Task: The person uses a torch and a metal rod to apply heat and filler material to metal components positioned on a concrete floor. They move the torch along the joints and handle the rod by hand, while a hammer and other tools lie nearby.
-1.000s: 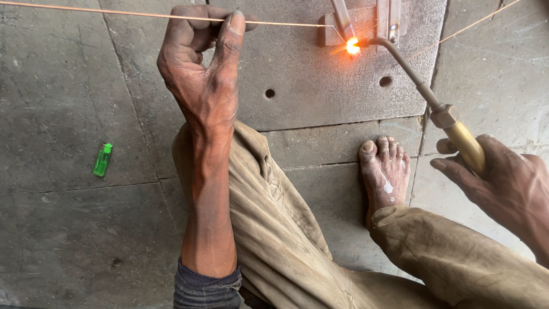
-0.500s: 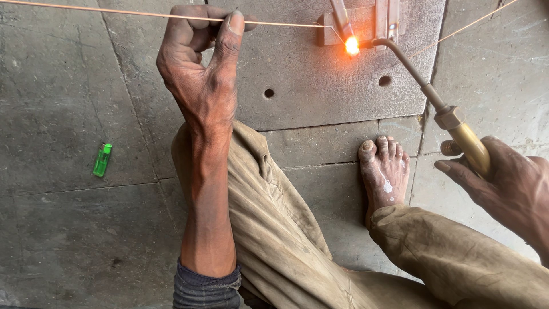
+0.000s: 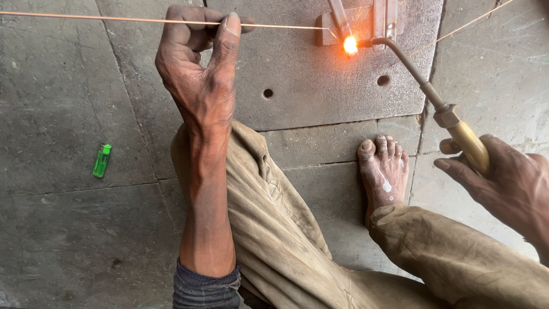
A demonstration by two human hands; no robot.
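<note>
The left hand (image 3: 200, 74) is raised over the stone floor, thumb and curled fingers pinching a thin, straight, coppery filler rod (image 3: 114, 19) that runs from the left edge of the view to the glowing joint (image 3: 350, 44). That orange-white hot spot sits on a small metal workpiece (image 3: 366, 23) of flat strips and a slim tube, lying on a rough grey stone slab (image 3: 320, 86) with round drilled holes. The right hand (image 3: 503, 183) is wrapped around the smooth brass handle of a gas torch (image 3: 457, 131), fingers closed on it, its dark bent nozzle tube reaching up to the glow. Between the hands lie the person's legs in creased, dusty khaki trousers (image 3: 274, 229), with a bare foot (image 3: 384, 169) flat on the floor. A translucent green plastic lighter (image 3: 102, 160) lies well apart to the left on the worn paving.
</note>
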